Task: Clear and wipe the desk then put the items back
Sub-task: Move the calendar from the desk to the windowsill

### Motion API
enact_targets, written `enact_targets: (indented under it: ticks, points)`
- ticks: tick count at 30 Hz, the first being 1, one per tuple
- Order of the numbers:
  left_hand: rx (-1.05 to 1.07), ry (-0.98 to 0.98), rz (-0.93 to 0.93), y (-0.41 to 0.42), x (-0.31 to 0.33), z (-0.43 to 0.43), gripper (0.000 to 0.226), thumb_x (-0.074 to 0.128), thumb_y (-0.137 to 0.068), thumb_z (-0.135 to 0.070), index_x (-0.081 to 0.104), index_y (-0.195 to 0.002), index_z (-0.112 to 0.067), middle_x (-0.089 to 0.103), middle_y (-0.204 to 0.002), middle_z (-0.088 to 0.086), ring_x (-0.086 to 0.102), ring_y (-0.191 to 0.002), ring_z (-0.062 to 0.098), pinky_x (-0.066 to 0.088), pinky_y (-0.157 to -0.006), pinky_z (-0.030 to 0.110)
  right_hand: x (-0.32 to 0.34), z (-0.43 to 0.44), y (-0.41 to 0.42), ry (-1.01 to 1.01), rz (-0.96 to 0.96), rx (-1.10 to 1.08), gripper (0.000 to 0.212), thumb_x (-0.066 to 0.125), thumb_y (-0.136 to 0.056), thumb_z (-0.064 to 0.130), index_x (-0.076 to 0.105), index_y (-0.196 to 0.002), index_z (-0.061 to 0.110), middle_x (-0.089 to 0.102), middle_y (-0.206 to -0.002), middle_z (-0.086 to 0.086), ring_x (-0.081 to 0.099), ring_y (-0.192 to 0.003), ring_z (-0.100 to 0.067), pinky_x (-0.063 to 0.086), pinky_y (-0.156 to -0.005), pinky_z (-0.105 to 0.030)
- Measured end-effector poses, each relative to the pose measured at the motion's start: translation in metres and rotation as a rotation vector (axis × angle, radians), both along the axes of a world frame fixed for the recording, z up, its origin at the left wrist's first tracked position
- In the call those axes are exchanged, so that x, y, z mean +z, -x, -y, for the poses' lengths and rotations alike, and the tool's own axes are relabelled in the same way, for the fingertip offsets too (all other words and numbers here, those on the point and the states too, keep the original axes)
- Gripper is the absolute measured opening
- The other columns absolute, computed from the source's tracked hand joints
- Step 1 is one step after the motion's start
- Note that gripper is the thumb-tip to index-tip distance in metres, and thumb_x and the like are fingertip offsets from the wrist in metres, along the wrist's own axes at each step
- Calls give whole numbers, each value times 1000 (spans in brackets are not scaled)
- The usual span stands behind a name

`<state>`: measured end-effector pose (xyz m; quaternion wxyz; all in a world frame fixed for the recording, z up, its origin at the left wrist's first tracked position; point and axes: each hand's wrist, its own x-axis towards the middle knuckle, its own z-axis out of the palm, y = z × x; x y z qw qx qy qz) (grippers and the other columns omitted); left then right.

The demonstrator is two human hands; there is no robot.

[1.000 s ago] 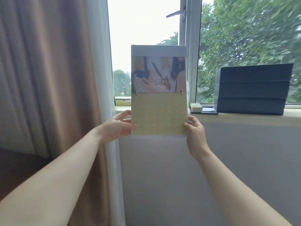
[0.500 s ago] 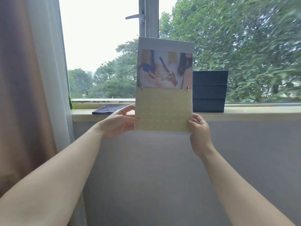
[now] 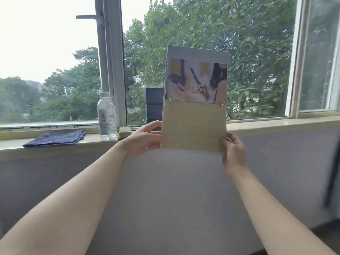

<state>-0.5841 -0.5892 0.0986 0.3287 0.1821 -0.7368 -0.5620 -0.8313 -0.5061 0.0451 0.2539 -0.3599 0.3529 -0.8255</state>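
I hold a desk calendar (image 3: 195, 115) upright in front of the window, its photo page on top and a yellow-green grid page below, joined by two small rings. My left hand (image 3: 142, 140) pinches its lower left edge. At the lower right corner my right hand (image 3: 233, 150) grips it, thumb on the front. A folded blue cloth (image 3: 55, 138) lies on the windowsill (image 3: 276, 126) at the left.
A clear water bottle (image 3: 106, 116) stands on the sill beside the cloth, with a small yellowish object (image 3: 124, 131) next to it. Dark stacked boxes (image 3: 154, 105) sit on the sill, partly hidden behind the calendar. A grey wall runs below the sill.
The view has swung to the right along the window; the curtain has left the frame and the bottle has come into sight. Both hands keep the same hold on the calendar.
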Motion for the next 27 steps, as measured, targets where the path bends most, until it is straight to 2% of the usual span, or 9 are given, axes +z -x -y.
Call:
enact_targets:
  ticks: [4,6,11,13,15,17,21,24,27]
  points:
    - [5,108,34,56,11,10,40,60,-91,3,54,-128,-10,65,-118,20,62,-104,25,48,-101,39,13,1,48,-28,-11,-133,29,47,-89,-5,63,-85,19,66,-86,-1,58,-84,-20,40,-77,-29]
    - [14,164,38,83,20,16,39,59,-91,3,56,-128,-11,67,-110,16,63,-100,25,51,-96,36,21,1,73,-46,-38,-211,26,49,-88,-2,64,-85,20,66,-88,-1,57,-87,-20,38,-75,-29]
    - [108,323,60,147,38,32,46,62,-91,-3,54,-133,-19,68,-110,22,64,-91,21,52,-94,41,40,7,122,-36,-62,-354,26,50,-89,-2,60,-82,21,62,-81,1,51,-80,-16,35,-69,-26]
    - [183,380,54,171,39,40,51,63,-89,-4,48,-135,-20,69,-103,18,64,-87,20,53,-91,43,44,14,135,-53,-74,-406,27,49,-90,-3,57,-81,22,59,-77,6,48,-72,-12,33,-65,-23]
    - [276,432,55,191,36,50,59,63,-88,-5,38,-137,-25,63,-93,4,60,-80,19,54,-77,39,46,24,146,-58,-76,-440,26,49,-91,-3,56,-86,21,57,-75,8,47,-69,-8,35,-63,-18]
    - [334,493,65,206,29,60,58,58,-87,-2,31,-133,-24,56,-90,-1,55,-74,16,48,-59,26,45,36,155,-72,-70,-466,23,48,-91,-3,56,-97,17,55,-75,8,47,-68,-6,35,-59,-11]
    - [391,568,134,225,18,85,32,48,-88,3,49,-113,-16,54,-98,0,53,-77,13,39,-46,8,41,60,170,-106,-67,-479,23,47,-91,-3,57,-103,13,52,-73,4,42,-67,-8,33,-51,-7]
    - [414,631,187,235,15,108,37,45,-87,5,60,-112,-17,53,-109,1,57,-91,15,41,-50,8,41,79,177,-131,-63,-478,22,48,-91,-2,57,-104,14,53,-76,4,43,-66,-8,34,-56,-11]
    - [415,693,237,242,12,128,39,44,-89,4,61,-118,-17,47,-111,0,57,-96,17,41,-57,12,41,99,183,-141,-54,-475,21,47,-92,-3,55,-102,14,52,-75,5,42,-66,-7,33,-57,-11]
